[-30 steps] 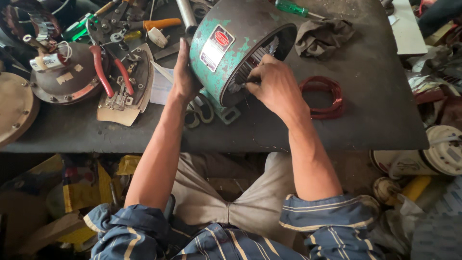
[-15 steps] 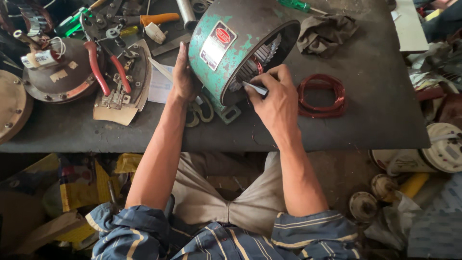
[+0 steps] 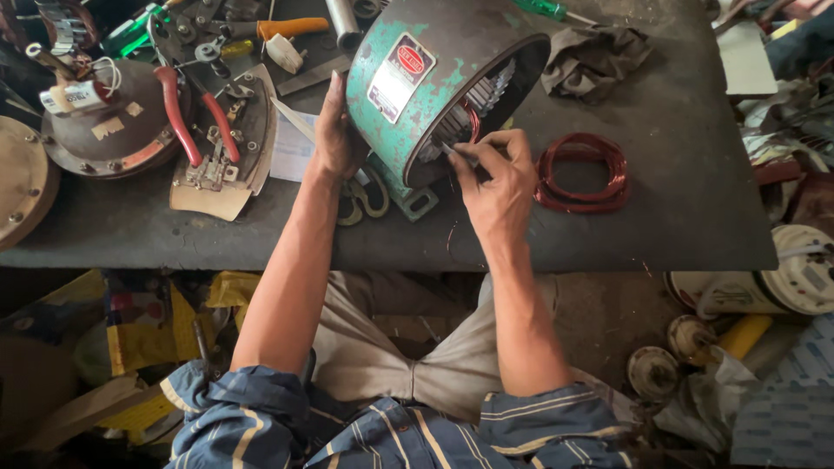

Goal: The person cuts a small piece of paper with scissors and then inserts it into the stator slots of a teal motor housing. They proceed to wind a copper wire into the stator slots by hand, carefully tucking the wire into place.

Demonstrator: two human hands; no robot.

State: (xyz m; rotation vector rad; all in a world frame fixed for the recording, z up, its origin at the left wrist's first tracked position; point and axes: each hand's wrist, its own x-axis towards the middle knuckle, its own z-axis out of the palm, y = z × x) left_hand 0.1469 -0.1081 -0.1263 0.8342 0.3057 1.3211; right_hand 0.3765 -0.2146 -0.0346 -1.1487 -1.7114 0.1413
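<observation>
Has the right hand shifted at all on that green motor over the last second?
Yes. The right hand has slid down off the green motor housing, from its open rim toward the table's near edge, and is now level with the red wire coil.
</observation>
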